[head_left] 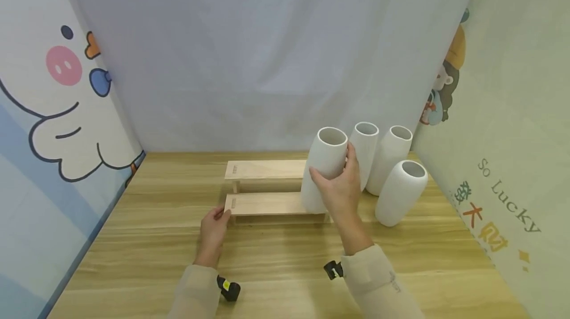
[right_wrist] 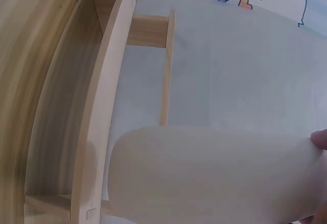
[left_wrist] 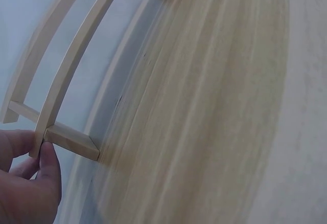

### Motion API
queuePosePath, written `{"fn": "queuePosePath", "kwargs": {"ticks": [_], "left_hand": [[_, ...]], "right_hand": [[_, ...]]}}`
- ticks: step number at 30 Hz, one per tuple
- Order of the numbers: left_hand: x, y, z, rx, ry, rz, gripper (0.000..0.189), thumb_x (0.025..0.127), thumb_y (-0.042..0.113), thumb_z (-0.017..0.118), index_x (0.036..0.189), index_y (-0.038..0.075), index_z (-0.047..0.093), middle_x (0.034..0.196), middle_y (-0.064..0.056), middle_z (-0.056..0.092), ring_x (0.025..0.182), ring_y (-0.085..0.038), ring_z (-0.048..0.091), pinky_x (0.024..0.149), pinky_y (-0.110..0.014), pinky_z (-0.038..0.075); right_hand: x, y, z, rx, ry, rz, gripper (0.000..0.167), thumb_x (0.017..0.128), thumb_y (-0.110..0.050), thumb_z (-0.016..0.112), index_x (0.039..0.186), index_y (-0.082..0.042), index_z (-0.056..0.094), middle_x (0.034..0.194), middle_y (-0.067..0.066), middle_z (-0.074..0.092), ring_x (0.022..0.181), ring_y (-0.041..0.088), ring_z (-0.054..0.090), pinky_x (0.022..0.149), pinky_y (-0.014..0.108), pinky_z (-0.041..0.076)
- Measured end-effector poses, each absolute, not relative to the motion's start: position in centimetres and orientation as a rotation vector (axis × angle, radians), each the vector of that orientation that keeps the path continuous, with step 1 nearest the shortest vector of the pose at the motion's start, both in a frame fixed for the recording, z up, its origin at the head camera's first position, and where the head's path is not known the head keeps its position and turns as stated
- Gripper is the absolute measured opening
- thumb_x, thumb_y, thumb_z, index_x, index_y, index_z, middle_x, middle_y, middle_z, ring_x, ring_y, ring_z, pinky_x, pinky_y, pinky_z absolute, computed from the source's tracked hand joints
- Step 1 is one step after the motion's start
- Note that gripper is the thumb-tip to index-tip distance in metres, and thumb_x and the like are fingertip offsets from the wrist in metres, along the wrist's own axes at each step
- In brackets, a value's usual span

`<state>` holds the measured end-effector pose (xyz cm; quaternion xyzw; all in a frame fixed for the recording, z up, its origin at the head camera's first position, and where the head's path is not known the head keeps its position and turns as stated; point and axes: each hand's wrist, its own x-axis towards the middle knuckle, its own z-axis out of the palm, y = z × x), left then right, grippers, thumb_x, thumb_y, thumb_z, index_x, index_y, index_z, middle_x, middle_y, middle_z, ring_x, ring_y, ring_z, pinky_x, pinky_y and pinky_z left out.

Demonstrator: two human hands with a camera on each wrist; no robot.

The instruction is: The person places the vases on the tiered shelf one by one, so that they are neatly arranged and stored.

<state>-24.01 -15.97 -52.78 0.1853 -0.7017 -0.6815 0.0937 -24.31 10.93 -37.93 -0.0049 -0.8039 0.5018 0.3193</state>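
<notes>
My right hand [head_left: 340,188] grips a tall white vase [head_left: 318,180] from its right side, thumb toward me. The vase stands upright at the right end of the front board of a two-tier wooden rack [head_left: 267,204]. In the right wrist view the base of the vase [right_wrist: 204,173] is right by the board's surface; whether it touches, I cannot tell. At the rack's left end, my left hand [head_left: 214,230] pinches the corner of the front board between thumb and fingers. The left wrist view shows this hand [left_wrist: 28,183] beside the rack's leg [left_wrist: 71,141].
Three more white vases stand on the table at the right: one behind my right hand [head_left: 366,148], one at the back right [head_left: 392,160], and a tilted-looking one nearer [head_left: 398,195]. A grey curtain [head_left: 245,62] hangs behind the wood-grain table [head_left: 276,269].
</notes>
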Motion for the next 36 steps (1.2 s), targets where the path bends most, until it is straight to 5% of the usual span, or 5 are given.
{"fn": "queuePosePath", "kwargs": {"ticks": [14, 27, 36], "left_hand": [[-23.9, -16.0, -52.5, 0.543, -2.107, -2.029, 0.037, 0.099, 0.005, 0.053, 0.132, -0.012, 0.049, 0.126, -0.027, 0.052, 0.114, -0.032, 0.051, 0.076, -0.012, 0.042], [-24.0, -15.8, -52.7, 0.567, -2.079, -2.029, 0.036, 0.099, 0.005, 0.055, 0.130, -0.013, 0.052, 0.123, -0.028, 0.055, 0.106, -0.028, 0.055, 0.082, -0.026, 0.047], [-24.2, -15.9, -52.9, 0.571, -2.078, -2.021, 0.035, 0.098, 0.004, 0.056, 0.128, -0.013, 0.053, 0.121, -0.027, 0.056, 0.101, -0.025, 0.056, 0.075, -0.020, 0.047]], "right_hand": [[-24.8, 7.1, -37.6, 0.097, -2.139, 1.340, 0.095, 0.072, -0.023, 0.086, 0.149, -0.010, 0.033, 0.135, 0.014, 0.050, 0.116, 0.032, 0.052, 0.092, 0.052, 0.045], [-25.0, 3.7, -37.5, 0.161, -2.166, 1.352, 0.095, 0.071, -0.025, 0.087, 0.149, -0.015, 0.033, 0.133, 0.014, 0.052, 0.111, 0.033, 0.056, 0.084, 0.052, 0.050], [-25.2, 2.0, -38.1, 0.192, -2.181, 1.356, 0.097, 0.071, -0.024, 0.088, 0.150, -0.016, 0.031, 0.133, 0.013, 0.052, 0.111, 0.034, 0.057, 0.083, 0.052, 0.051]]}}
